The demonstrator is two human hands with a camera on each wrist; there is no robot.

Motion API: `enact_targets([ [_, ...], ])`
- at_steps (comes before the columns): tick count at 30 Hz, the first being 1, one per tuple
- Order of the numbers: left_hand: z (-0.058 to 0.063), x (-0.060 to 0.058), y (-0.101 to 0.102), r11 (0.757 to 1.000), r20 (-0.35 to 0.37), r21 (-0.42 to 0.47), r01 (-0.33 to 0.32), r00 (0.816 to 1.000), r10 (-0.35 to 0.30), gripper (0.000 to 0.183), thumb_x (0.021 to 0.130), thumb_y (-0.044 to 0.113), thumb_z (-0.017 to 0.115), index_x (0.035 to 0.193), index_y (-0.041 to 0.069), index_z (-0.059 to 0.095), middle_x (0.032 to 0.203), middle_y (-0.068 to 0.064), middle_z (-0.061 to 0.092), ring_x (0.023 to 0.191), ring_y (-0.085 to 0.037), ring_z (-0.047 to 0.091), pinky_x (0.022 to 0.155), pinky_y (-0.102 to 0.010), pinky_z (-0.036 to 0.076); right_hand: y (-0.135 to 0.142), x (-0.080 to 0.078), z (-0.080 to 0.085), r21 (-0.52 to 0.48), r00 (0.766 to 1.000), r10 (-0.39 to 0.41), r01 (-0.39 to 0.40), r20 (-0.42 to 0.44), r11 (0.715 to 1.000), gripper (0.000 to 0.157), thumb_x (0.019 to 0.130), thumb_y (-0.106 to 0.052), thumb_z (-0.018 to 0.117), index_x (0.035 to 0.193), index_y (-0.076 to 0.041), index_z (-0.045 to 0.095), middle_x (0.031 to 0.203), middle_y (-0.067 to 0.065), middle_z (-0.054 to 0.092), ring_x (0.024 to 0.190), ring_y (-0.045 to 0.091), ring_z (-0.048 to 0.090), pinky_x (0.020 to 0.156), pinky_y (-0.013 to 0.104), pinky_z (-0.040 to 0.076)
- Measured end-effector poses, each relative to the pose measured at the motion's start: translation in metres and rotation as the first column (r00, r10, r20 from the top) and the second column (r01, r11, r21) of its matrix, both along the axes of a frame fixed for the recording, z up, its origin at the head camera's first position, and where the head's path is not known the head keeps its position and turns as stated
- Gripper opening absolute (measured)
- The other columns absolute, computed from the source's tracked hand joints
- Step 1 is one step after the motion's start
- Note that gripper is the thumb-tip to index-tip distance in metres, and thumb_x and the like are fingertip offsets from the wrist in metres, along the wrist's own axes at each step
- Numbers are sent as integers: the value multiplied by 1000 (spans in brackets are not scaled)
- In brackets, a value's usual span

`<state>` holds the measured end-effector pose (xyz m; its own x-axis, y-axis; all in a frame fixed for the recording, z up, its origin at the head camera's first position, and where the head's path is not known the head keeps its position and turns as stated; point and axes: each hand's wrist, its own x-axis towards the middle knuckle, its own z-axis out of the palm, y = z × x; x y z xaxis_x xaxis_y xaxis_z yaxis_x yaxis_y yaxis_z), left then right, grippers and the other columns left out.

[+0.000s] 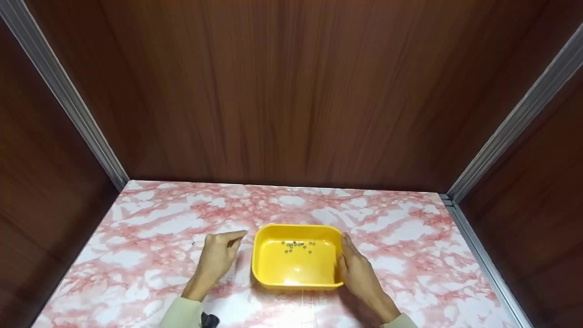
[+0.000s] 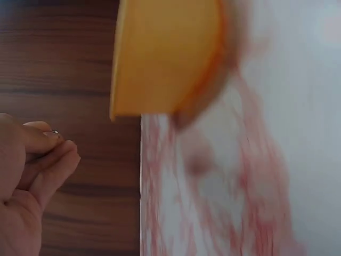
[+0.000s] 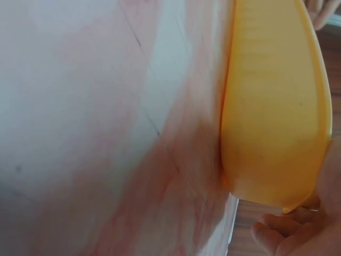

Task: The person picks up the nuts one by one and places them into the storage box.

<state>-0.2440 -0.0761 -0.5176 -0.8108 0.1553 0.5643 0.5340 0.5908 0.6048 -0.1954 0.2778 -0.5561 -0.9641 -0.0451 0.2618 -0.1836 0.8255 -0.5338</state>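
A yellow plastic tray sits on the marbled table, with several small shiny metal pieces scattered over its floor. My right hand grips the tray's right wall, thumb over the rim on the inside and fingers along the outside. To the left of the tray, my left hand is held above the table, thumb and fingertips together. In the left wrist view a tiny shiny metal piece shows pinched between those fingertips, mostly covered by them. One more small piece lies on the table just left of this hand.
The red-and-white marbled table runs back to a dark wood panel. Wood panels with grey metal edge strips stand at both sides.
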Motion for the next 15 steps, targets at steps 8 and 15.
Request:
enact_targets([
  [8,13,1,32,981,304,195,13,950,-73,18,95,-3,71,109,2,82,106,-17,81,95,-26,81,80,-25,67,0,0,1,-3,1000,-5,5,14,1000,55,109,-12,55,156,10,37,166,27,36,148,42,47,120,55,45],
  [15,18,-6,53,960,408,279,34,901,-151,16,96,-1,71,107,2,82,102,-16,82,96,-26,81,82,-27,68,0,1,2,-8,1000,8,-8,-3,1000,55,108,-9,55,156,11,37,165,27,36,147,43,47,119,54,46],
])
